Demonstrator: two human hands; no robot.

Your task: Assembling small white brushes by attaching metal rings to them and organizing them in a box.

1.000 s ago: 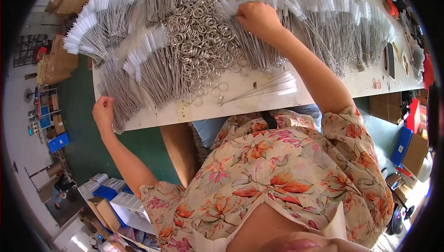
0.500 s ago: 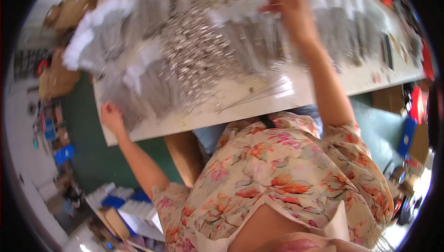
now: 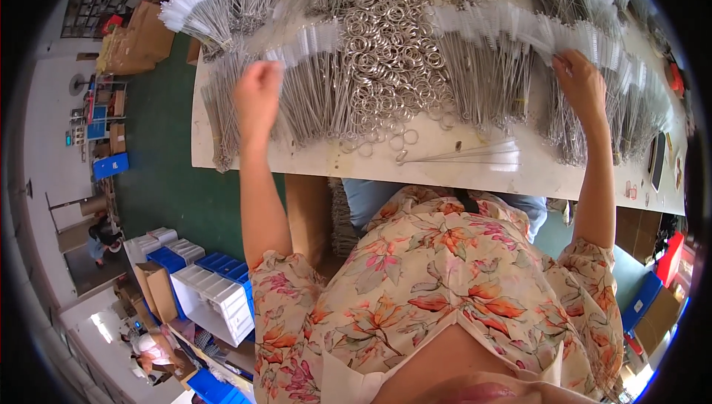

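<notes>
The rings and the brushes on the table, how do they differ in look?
The rings are round loops in one loose heap at mid-table; the brushes are long thin wires with white bristle tips, lying in fanned bundles on both sides. Both are silvery metal and lie on the white table.

The wire brushes (image 3: 489, 78) are thin grey metal stems tipped with white bristles. The split rings (image 3: 386, 55) are shiny, polished metal. The desk (image 3: 475, 174) is smooth, matt and pale. Blue and white bins (image 3: 215, 296) look like hard plastic; the cartons (image 3: 148, 33) are brown cardboard.
</notes>
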